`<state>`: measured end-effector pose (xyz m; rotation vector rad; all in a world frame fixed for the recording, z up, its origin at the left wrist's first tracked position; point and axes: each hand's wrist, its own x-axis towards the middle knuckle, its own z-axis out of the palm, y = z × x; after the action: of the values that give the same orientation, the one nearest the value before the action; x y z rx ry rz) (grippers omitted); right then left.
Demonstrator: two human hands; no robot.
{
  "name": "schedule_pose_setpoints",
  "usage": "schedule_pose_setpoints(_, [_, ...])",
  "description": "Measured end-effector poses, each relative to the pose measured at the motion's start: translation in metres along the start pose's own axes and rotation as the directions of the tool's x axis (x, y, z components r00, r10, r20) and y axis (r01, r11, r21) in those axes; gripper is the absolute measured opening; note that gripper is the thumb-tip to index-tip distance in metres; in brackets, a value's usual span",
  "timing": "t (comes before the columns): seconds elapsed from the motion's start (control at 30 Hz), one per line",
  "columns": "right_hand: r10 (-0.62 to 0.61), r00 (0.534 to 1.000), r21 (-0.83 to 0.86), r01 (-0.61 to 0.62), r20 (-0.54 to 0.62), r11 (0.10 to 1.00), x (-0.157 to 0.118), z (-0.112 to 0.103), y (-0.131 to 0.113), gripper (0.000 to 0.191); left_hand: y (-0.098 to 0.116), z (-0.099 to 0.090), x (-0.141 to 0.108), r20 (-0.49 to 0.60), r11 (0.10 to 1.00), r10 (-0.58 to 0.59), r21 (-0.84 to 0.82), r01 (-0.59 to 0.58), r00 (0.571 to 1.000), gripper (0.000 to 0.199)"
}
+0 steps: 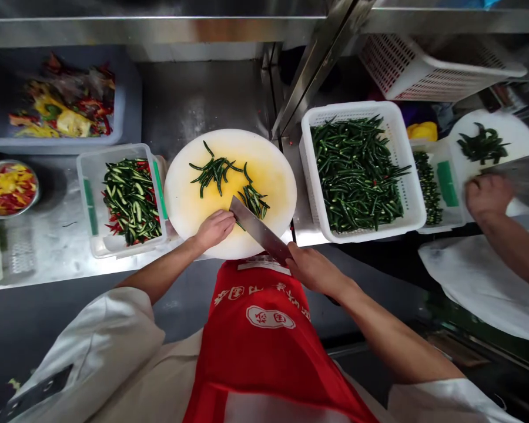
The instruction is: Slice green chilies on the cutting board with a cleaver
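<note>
My right hand (315, 269) grips the handle of a cleaver (260, 231). Its blade slants up and left over a round white cutting board (180, 194) with a yellow-stained middle. At the blade's tip, my left hand (216, 229) rests on the board with fingers curled and pressed together. A bit of green chili (240, 225) peeks out by its fingertips, mostly hidden by hand and blade. Just beyond the blade lies a small heap of green chilies (256, 202). Farther back on the board is a looser pile of green chilies (216, 170).
Left of the board stands a clear tub (88, 205) of cut green and red chilies. A metal bowl (36, 197) and grey bin (130, 100) hold pepper pieces. To the right is a white basket (307, 170) of green chilies. A co-worker's hand (489, 197) is by another cleaver (522, 179).
</note>
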<state>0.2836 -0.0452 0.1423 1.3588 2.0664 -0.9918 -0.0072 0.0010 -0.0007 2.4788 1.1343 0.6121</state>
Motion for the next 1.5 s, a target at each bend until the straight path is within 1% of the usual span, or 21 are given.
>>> schedule_pose_setpoints(0.17, [0.042,0.996,0.1,-0.034,-0.077,0.994,0.032,0.02,-0.013,0.02,0.0,-0.005,0.0,0.039,1.0,0.024,-0.003,-0.024,0.999,0.021])
schedule_pose_setpoints(0.27, [0.055,0.989,0.152,-0.034,-0.138,0.988,0.03,0.024,-0.004,0.02,-0.008,-0.02,0.017,0.08,0.999,0.027,-0.039,-0.024,0.996,0.021])
schedule_pose_setpoints(0.33, [0.104,0.979,0.176,-0.073,-0.174,0.982,0.016,0.026,0.007,0.019,-0.02,-0.03,0.043,0.008,0.998,-0.055,-0.035,0.055,0.998,0.021])
schedule_pose_setpoints(0.4, [0.149,0.969,0.192,-0.111,-0.196,0.975,-0.002,0.029,0.015,0.018,-0.035,-0.036,0.078,-0.067,0.992,-0.122,0.003,0.123,0.99,0.022])
schedule_pose_setpoints(0.43, [0.153,0.969,0.196,-0.114,-0.194,0.974,-0.01,0.031,0.017,0.017,-0.041,-0.037,0.097,-0.048,0.993,-0.111,0.037,0.113,0.993,0.023])
schedule_pose_setpoints(0.47, [0.142,0.972,0.196,-0.105,-0.187,0.975,-0.018,0.034,0.017,0.017,-0.047,-0.037,0.116,0.018,0.994,-0.077,0.078,0.075,0.997,0.025])
schedule_pose_setpoints(0.53, [0.093,0.983,0.176,-0.065,-0.156,0.982,-0.026,0.039,0.013,0.016,-0.053,-0.034,0.15,0.2,0.988,-0.009,0.152,-0.022,0.98,0.027])
schedule_pose_setpoints(0.57, [0.07,0.988,0.159,-0.048,-0.14,0.986,-0.027,0.041,0.01,0.016,-0.054,-0.034,0.164,0.263,0.983,0.007,0.175,-0.055,0.965,0.024])
schedule_pose_setpoints(0.6, [0.054,0.99,0.141,-0.036,-0.127,0.989,-0.025,0.043,0.007,0.017,-0.053,-0.034,0.175,0.291,0.98,0.013,0.187,-0.07,0.957,0.022])
schedule_pose_setpoints(0.67, [0.038,0.993,0.125,-0.024,-0.11,0.992,-0.019,0.046,0.003,0.017,-0.047,-0.039,0.187,0.235,0.983,0.002,0.176,-0.045,0.972,0.018])
schedule_pose_setpoints(0.73, [0.046,0.992,0.143,-0.029,-0.113,0.989,-0.009,0.047,0.004,0.017,-0.039,-0.05,0.184,0.069,0.991,-0.061,0.12,0.053,0.996,0.017])
schedule_pose_setpoints(0.8, [0.068,0.987,0.182,-0.041,-0.144,0.982,0.001,0.045,0.009,0.016,-0.03,-0.059,0.166,-0.1,0.987,-0.153,0.041,0.158,0.983,0.016])
schedule_pose_setpoints(0.87, [0.107,0.978,0.215,-0.067,-0.18,0.974,0.01,0.042,0.017,0.017,-0.021,-0.059,0.135,-0.161,0.985,-0.173,-0.002,0.175,0.972,0.011])
schedule_pose_setpoints(0.9, [0.129,0.973,0.223,-0.085,-0.192,0.971,0.014,0.04,0.021,0.017,-0.017,-0.056,0.117,-0.13,0.99,-0.14,0.002,0.141,0.982,0.009])
schedule_pose_setpoints(0.93, [0.148,0.968,0.223,-0.101,-0.201,0.97,0.017,0.037,0.023,0.018,-0.013,-0.049,0.098,-0.064,0.996,-0.088,0.012,0.089,0.994,0.008])
schedule_pose_setpoints(1.0, [0.167,0.962,0.197,-0.125,-0.215,0.972,0.022,0.031,0.026,0.019,-0.005,-0.033,0.066,0.082,0.999,-0.023,0.03,0.021,0.996,0.013])
schedule_pose_setpoints(1.1, [0.131,0.967,0.126,-0.106,-0.218,0.986,0.022,0.023,0.023,0.022,0.001,-0.013,0.036,0.185,1.0,-0.009,0.021,0.005,0.983,0.019])
schedule_pose_setpoints(1.17, [0.107,0.974,0.076,-0.093,-0.201,0.993,0.02,0.019,0.017,0.023,0.001,-0.008,0.029,0.198,1.0,0.01,-0.01,-0.009,0.98,0.023])
schedule_pose_setpoints(1.3, [0.076,0.984,0.015,-0.074,-0.16,0.997,0.013,0.015,0.01,0.022,-0.007,-0.009,0.027,0.173,0.999,0.044,-0.034,-0.038,0.984,0.028])
schedule_pose_setpoints(1.4, [0.052,0.987,0.004,-0.051,-0.15,0.999,0.006,0.006,0.014,0.022,-0.012,-0.007,0.029,0.115,0.998,0.051,-0.047,-0.046,0.992,0.028])
schedule_pose_setpoints(1.5, [0.059,0.99,0.026,-0.056,-0.128,0.998,-0.005,-0.005,0.015,0.024,-0.009,-0.007,0.028,0.033,0.993,0.082,-0.091,-0.079,0.996,0.025])
